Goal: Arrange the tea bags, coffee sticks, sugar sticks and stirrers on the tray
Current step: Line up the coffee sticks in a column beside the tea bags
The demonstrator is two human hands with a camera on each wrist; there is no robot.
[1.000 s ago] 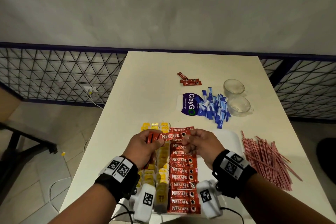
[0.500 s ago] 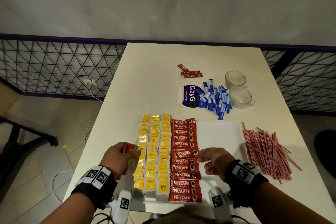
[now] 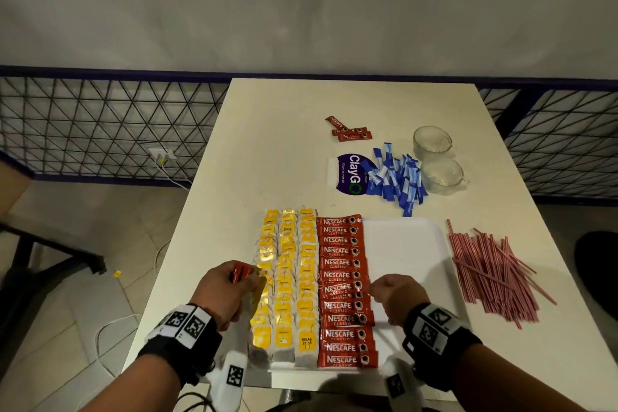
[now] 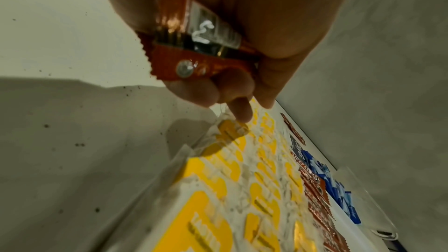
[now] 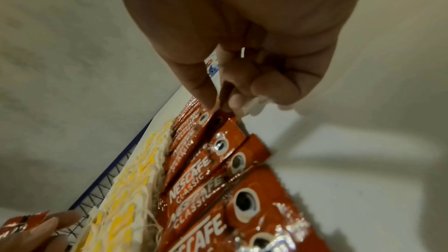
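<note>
My left hand [image 3: 224, 291] held a small bundle of red coffee sticks [image 3: 241, 272] in curled fingers, at the left edge of the tray [image 3: 406, 246], where it had been half a second before; a second before that it was up over the far end of the rows, sharing one stick with the other hand. In the left wrist view the bundle [image 4: 191, 45] sat clamped between thumb and fingers, and one fingertip reached down to a yellow tea bag [image 4: 230, 131] in the outermost row. My right hand [image 3: 394, 298] had stayed at the right end of the coffee column, thumb and forefinger pinching the end of one laid stick [image 5: 213, 116] about midway down the red row [image 3: 344, 291]. The stick it had set in half a second earlier lay slightly askew among its neighbours. Three rows of tea bags [image 3: 287, 278] filled the left part of the tray, the coffee column beside them, the right part of the tray bare white. Unchanged on the table [image 3: 267, 150]: three loose coffee sticks [image 3: 347, 130] far off, blue sugar sticks [image 3: 398, 177] heaped beside a ClayGo card [image 3: 351, 172], two glass cups [image 3: 438, 160], and pink stirrers [image 3: 491, 274] right of the tray.
</note>
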